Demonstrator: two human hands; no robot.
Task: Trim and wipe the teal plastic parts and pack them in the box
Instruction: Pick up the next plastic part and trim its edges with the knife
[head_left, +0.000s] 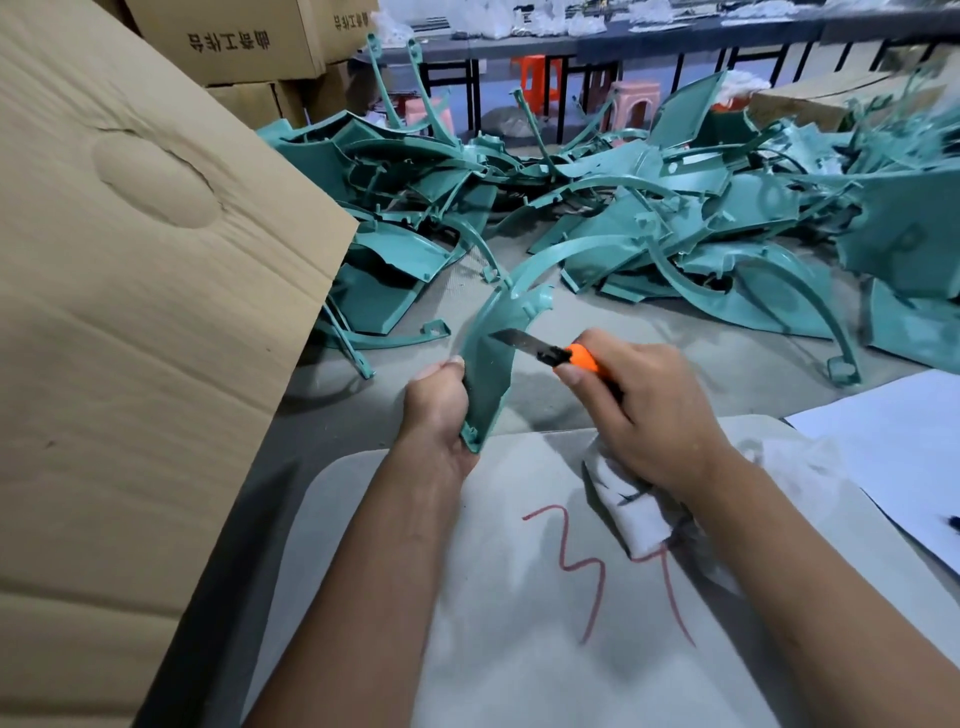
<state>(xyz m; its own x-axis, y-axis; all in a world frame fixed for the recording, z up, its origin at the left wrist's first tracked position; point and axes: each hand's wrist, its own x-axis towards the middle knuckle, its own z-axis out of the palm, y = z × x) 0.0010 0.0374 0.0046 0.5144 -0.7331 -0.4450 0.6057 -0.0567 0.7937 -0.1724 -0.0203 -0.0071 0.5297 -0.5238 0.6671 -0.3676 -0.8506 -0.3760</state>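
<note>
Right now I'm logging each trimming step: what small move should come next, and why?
Probably draw the knife along the edge of the teal part. The blade tip already rests against it, the left hand grips the part upright, and the right hand holds the orange handle with the white cloth tucked beneath.

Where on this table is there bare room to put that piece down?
Bare grey mat near the red number, left of the white cloth; a grey strip between hands and teal pile. The pile is crowded.
</note>
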